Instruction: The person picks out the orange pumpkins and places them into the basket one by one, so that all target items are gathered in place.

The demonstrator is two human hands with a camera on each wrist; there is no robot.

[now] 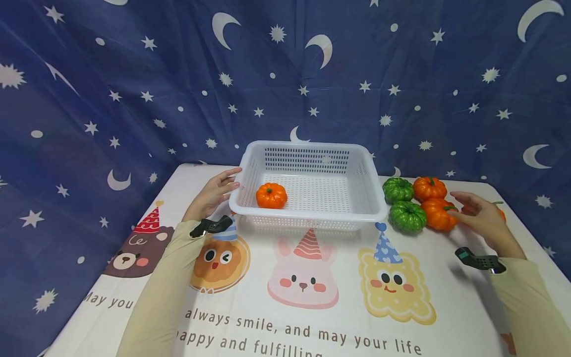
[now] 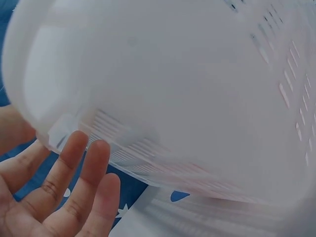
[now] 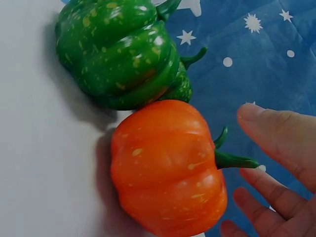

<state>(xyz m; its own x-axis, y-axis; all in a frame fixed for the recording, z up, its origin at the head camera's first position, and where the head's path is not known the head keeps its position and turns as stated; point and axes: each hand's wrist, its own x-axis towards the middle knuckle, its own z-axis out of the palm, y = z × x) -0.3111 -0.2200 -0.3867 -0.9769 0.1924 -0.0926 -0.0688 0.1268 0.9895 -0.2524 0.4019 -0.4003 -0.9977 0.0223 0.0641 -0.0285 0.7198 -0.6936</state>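
A white plastic basket with slotted walls stands on the table, one small orange pumpkin lying inside at its left. My left hand is at the basket's left end; in the left wrist view its extended fingers lie against the outer wall below the rim. Over on the right, my right hand hovers beside an orange pumpkin, thumb and fingers spread apart. In the right wrist view the fingertips are near that pumpkin's green stem, with nothing held.
Two green pumpkins, one at the back and one in front, sit between the basket and the right hand. Another orange pumpkin is behind, and one more is partly hidden by the right hand. A blue starry cloth hangs behind the table.
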